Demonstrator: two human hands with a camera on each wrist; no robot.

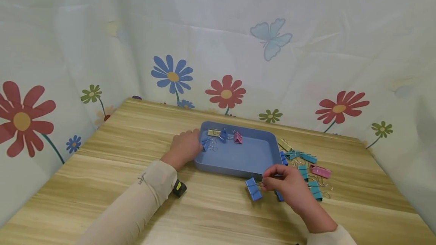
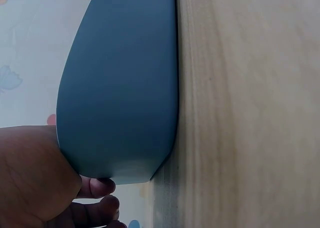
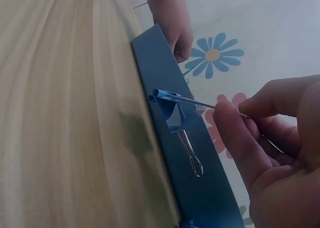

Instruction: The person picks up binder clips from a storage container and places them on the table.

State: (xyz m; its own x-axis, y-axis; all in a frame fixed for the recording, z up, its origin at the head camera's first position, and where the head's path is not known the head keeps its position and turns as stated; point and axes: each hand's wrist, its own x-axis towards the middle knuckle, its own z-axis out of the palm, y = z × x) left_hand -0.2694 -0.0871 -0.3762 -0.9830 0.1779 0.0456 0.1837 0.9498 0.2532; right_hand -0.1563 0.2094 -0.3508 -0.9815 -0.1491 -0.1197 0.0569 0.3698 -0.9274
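A blue binder clip point(image 1: 253, 189) hangs by one wire handle from my right hand point(image 1: 287, 186), whose thumb and finger pinch that handle. In the right wrist view the clip point(image 3: 175, 110) shows its second silver handle dangling free, against the tray's outer wall. My left hand point(image 1: 185, 146) grips the left side of the blue tray point(image 1: 245, 158), and the left wrist view shows its curled fingers point(image 2: 97, 187) at the tray's corner. Inside the tray, toward its left, lie a pink binder clip point(image 1: 237, 137), a yellow one point(image 1: 214, 133) and blue ones point(image 1: 206, 143).
Right of the tray lies a loose group of binder clips: teal ones point(image 1: 315, 191), a pink one point(image 1: 321, 171), a yellow one point(image 1: 285, 145) and blue ones partly behind my right hand. The wooden table point(image 1: 112, 154) meets a flower-printed curtain point(image 1: 211, 41) at the back and sides.
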